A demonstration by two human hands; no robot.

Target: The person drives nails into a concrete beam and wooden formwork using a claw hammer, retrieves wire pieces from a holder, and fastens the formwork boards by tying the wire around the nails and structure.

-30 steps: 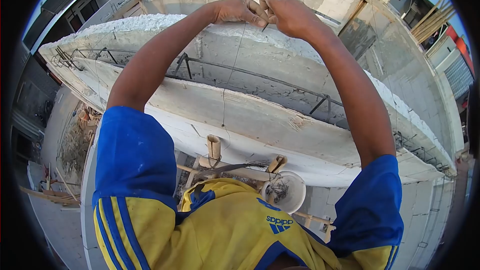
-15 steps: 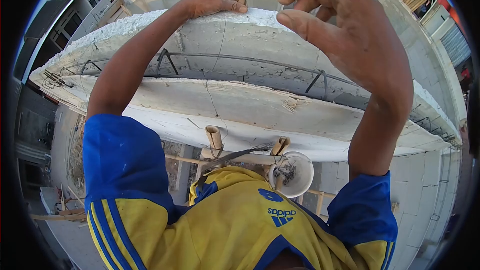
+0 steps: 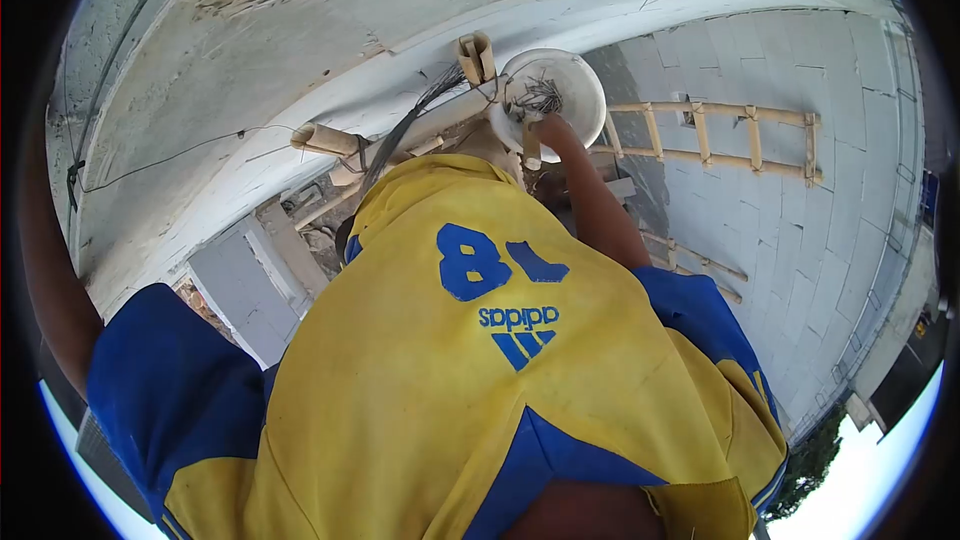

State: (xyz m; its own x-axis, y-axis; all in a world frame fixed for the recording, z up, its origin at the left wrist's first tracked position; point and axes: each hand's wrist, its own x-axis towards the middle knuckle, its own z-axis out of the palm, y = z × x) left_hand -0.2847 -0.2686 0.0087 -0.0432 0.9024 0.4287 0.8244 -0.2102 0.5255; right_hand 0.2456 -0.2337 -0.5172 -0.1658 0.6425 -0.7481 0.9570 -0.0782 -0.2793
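Observation:
Down at the white bucket [image 3: 592, 90], my right hand [image 3: 552, 132] reaches over the near rim, beside a short tan bamboo end [image 3: 532, 143]. Its fingers are too small and partly hidden to make out. Inside the bucket lie grey bent pieces of wire [image 3: 541, 95]. My left forearm runs up the left edge, and the left hand itself is out of the picture. A thin tie wire [image 3: 190, 162] stretches from the dark rebar [image 3: 122, 50] across the pale formwork board [image 3: 170, 120].
Bamboo ladder ends [image 3: 476, 58] stick up beside the bucket, with a dark bundle of thin wire [image 3: 408, 128] hanging next to them. A bamboo ladder [image 3: 755, 140] shows against the grey block wall [image 3: 770, 60]. The ground lies far below.
My view has tipped down and turned from the wall top to the bucket. My right hand has dropped from above the wall to the bucket. My left hand has left the view.

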